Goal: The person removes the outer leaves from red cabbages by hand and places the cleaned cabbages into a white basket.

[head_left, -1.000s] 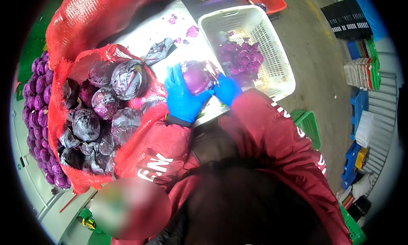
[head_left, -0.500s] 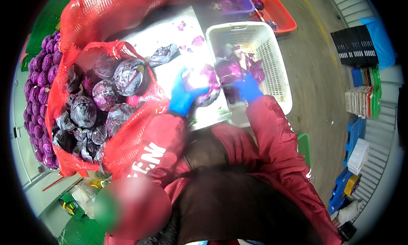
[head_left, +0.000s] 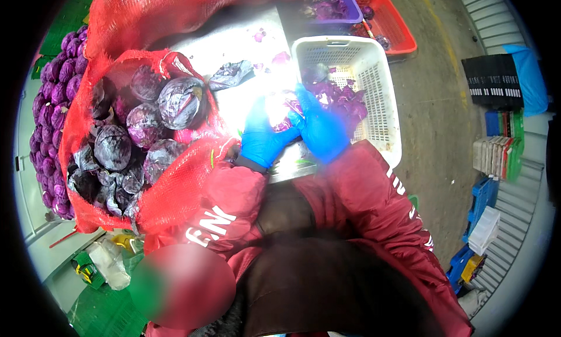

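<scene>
Between my blue-gloved hands is a red cabbage (head_left: 283, 107), washed out by glare, above the shiny white worktop (head_left: 193, 52). My left hand (head_left: 261, 139) wraps round its near left side. On its right side lies my right hand (head_left: 321, 129), fingers bent against the head; their tips are partly hidden. Just right stands a white plastic basket (head_left: 390, 103) with loose purple leaves (head_left: 345, 103) inside. A dark loose leaf (head_left: 231, 75) lies on the worktop beyond my left hand.
An open red mesh bag (head_left: 190, 162) of red cabbages (head_left: 182, 102) sits at my left, another red bag (head_left: 134, 21) behind it. Stacked purple cabbages (head_left: 58, 93) stand far left. Beyond the basket are a purple crate (head_left: 355, 10) and a red crate (head_left: 403, 33).
My right hand has come left out of the white basket onto the cabbage. My left hand keeps hold of the cabbage.
</scene>
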Demonstrator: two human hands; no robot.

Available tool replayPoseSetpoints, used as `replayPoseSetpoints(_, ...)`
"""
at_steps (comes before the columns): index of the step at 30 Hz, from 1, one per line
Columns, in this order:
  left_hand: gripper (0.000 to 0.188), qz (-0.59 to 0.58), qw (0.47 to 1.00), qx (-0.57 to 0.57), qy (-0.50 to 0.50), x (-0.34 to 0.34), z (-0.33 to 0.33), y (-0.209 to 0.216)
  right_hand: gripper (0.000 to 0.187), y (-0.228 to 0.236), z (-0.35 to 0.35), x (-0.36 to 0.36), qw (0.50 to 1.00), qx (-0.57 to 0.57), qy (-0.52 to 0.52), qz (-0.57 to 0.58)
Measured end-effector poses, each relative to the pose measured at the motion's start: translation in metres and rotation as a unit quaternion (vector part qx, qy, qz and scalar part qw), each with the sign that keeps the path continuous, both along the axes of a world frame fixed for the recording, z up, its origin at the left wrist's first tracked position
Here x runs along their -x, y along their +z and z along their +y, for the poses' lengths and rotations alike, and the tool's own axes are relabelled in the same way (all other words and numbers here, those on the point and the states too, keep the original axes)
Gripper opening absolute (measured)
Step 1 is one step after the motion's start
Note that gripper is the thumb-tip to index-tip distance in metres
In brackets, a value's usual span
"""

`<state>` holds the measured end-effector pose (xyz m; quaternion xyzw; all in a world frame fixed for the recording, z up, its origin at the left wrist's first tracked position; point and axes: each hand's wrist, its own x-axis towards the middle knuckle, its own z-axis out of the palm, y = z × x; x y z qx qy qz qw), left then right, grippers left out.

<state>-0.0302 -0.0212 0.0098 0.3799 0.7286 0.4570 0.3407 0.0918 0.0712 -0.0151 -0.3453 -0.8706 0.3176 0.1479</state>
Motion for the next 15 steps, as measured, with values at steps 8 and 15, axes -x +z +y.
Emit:
replayPoseSetpoints(8, 0.099, 0.095, 0.991, 0.046, -0.079, -0.016, 0.011, 0.007, 0.039, -0.068, 0.080, -0.018, 0.930, 0.356, -0.087, -0.004)
replayPoseSetpoints(15, 0.109, 0.030, 0.989, -0.041, -0.141, 0.025, -0.005, -0.012, 0.053, -0.091, 0.048, -0.062, 0.944, 0.253, -0.198, -0.074)
